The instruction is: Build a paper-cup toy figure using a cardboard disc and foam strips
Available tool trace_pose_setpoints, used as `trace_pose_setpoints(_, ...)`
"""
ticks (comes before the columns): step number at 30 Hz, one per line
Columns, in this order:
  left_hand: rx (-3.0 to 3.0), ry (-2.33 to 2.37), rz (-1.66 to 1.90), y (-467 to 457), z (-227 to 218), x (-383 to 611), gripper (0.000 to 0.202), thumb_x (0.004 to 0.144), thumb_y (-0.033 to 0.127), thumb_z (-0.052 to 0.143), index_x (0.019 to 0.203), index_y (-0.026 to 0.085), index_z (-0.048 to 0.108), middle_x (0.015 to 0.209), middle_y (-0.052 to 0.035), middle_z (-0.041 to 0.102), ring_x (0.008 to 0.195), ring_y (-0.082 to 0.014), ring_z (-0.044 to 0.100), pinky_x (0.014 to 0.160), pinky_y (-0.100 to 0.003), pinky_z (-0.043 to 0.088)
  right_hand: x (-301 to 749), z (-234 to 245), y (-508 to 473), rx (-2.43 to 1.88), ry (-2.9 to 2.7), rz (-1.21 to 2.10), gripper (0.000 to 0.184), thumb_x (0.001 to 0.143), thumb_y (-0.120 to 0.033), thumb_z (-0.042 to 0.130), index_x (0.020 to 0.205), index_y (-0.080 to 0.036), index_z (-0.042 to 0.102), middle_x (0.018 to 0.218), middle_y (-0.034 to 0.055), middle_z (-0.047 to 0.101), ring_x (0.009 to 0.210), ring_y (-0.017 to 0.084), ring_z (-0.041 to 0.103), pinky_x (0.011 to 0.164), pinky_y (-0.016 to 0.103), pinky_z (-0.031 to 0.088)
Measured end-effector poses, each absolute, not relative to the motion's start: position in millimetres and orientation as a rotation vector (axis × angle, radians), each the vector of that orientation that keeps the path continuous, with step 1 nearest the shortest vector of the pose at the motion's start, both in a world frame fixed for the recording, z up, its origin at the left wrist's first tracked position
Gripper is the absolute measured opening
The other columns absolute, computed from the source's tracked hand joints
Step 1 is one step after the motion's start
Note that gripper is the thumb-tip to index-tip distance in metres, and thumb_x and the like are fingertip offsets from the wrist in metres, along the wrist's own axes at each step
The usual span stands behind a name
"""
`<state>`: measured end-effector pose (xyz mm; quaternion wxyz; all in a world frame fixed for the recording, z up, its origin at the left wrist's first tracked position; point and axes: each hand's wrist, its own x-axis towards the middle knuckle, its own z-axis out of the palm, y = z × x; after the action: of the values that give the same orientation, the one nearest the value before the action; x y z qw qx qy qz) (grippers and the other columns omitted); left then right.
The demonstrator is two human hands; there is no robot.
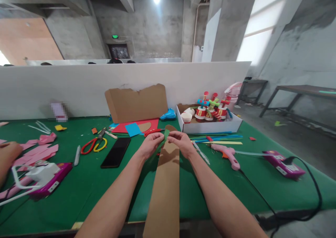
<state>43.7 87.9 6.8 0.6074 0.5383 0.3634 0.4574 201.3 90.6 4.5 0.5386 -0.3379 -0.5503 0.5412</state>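
Observation:
A long brown cardboard strip runs from the table's near edge up to my hands, its rounded far end between them. My left hand is closed, pinching a narrow green paper strip against the cardboard's top. My right hand is closed too, fingers pinched on the same green strip and the cardboard's upper right edge. Both hands hover over the green table, just in front of red and blue paper sheets.
Scissors with red and yellow handles and a black phone lie left of my hands. A pink glue gun lies right. A white box of paper-cup crafts stands behind it. Another person's hand shows at far left.

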Motion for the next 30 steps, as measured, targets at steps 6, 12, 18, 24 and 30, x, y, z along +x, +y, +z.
trace_pose_setpoints(6, 1.269, 0.826, 1.064, 87.9, 8.0, 43.1, 0.04, 0.065, 0.05, 0.073, 0.067, 0.015, 0.055, 0.053, 0.0027, 0.054, 0.046, -0.0075, 0.047, 0.044, -0.019, 0.035, 200.3, 3.9, 91.4, -0.807, -1.309, 1.318, 0.029, 0.057, -0.038, 0.078, 0.077, -0.018, 0.07, 0.069, -0.001, 0.065, 0.062, 0.01, 0.054, 0.064, 0.026, 0.045)
trace_pose_setpoints(12, 1.279, 0.814, 1.03, 87.0, 8.2, 46.0, 0.04, 0.063, 0.05, 0.074, 0.068, 0.014, 0.057, 0.052, 0.0026, 0.055, 0.046, -0.0072, 0.048, 0.048, -0.02, 0.039, 200.3, 7.0, 89.3, -0.79, -1.302, 1.347, 0.028, 0.059, -0.038, 0.078, 0.077, -0.017, 0.07, 0.066, -0.0025, 0.063, 0.058, 0.008, 0.05, 0.06, 0.024, 0.043)
trace_pose_setpoints(18, 1.25, 0.885, 1.049, 89.7, 5.7, 47.4, 0.042, 0.058, 0.049, 0.077, 0.069, 0.014, 0.058, 0.052, 0.0031, 0.056, 0.045, -0.0069, 0.048, 0.044, -0.018, 0.033, 201.5, 5.1, 91.1, -0.801, -1.279, 1.373, 0.027, 0.058, -0.04, 0.078, 0.068, -0.018, 0.068, 0.063, -0.0032, 0.06, 0.056, 0.008, 0.049, 0.057, 0.023, 0.041)
trace_pose_setpoints(24, 1.206, 0.834, 1.002, 88.4, 5.2, 44.9, 0.045, 0.065, 0.055, 0.071, 0.081, 0.014, 0.061, 0.064, -0.0023, 0.065, 0.055, -0.0112, 0.058, 0.052, -0.021, 0.043, 200.8, 0.2, 96.6, -0.854, -1.161, 1.295, 0.029, 0.055, -0.041, 0.08, 0.06, -0.018, 0.062, 0.054, -0.0052, 0.053, 0.052, 0.008, 0.046, 0.056, 0.024, 0.039)
trace_pose_setpoints(30, 1.415, 0.881, 0.878, 89.2, 2.5, 45.7, 0.039, 0.07, 0.05, 0.068, 0.078, 0.013, 0.062, 0.059, -0.0028, 0.064, 0.05, -0.0099, 0.055, 0.048, -0.02, 0.038, 200.7, -2.4, 100.4, -0.89, -1.059, 1.178, 0.033, 0.055, -0.042, 0.079, 0.06, -0.018, 0.059, 0.054, -0.0051, 0.054, 0.053, 0.009, 0.047, 0.056, 0.023, 0.038)
